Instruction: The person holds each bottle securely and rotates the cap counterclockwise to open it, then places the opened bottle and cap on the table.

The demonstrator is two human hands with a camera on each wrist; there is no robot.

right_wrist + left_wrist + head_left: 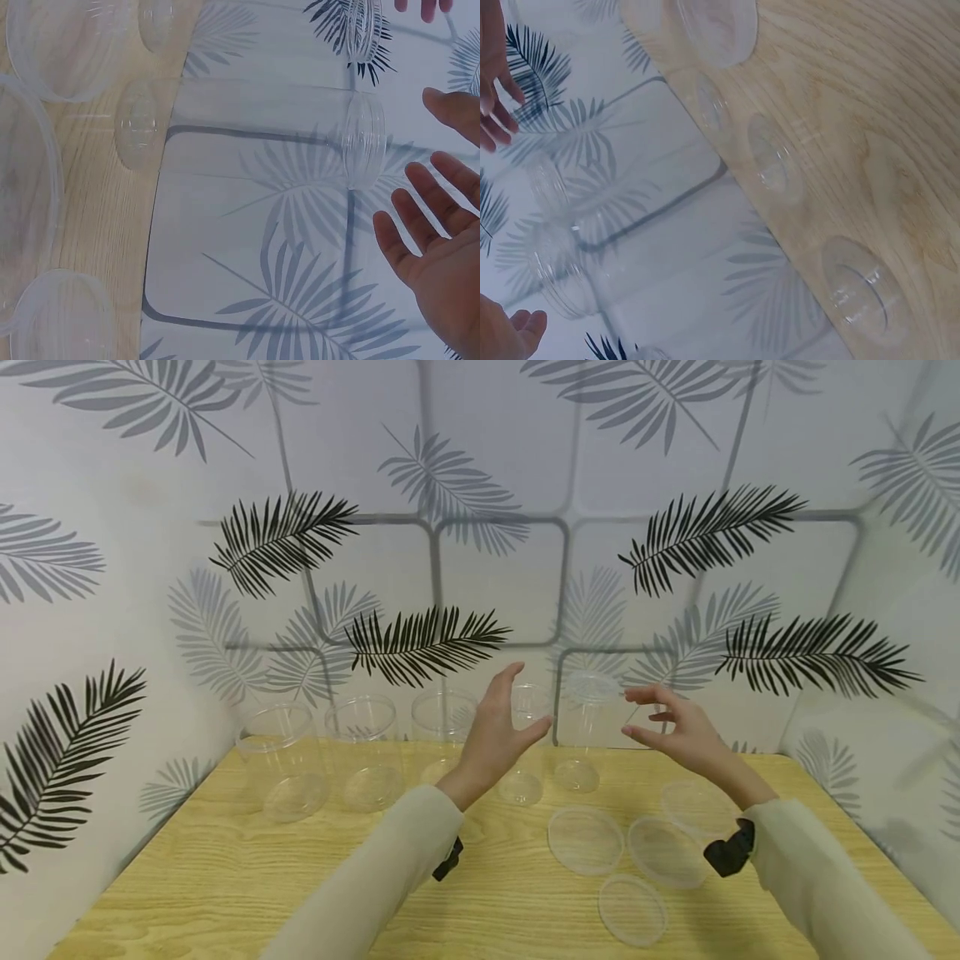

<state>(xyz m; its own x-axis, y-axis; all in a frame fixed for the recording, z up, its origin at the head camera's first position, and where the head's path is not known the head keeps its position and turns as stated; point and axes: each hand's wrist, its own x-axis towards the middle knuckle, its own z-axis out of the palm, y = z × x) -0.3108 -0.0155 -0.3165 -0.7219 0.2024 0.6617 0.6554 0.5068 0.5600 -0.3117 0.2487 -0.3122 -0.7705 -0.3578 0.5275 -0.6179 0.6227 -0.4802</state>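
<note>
My left hand (495, 735) is raised with thumb and fingers spread, holding nothing. In the head view it overlaps the area between a wide clear jar (442, 714) and a slim clear jar (522, 788). My right hand (678, 735) hovers to the right of another slim jar (577, 775), fingers apart from it. A whitish disc, apparently a lid (592, 687), shows at that jar's top; how it is seated I cannot tell. The right wrist view shows the right hand (450, 262) beside the slim jar's ringed top (365, 141), with a gap between.
Two more wide clear jars (283, 785) (367, 777) stand at the left of the row, near the patterned wall. Several flat translucent lids (585, 839) (667, 852) (632, 910) lie on the wooden table (225, 877) in front of and right of the slim jars.
</note>
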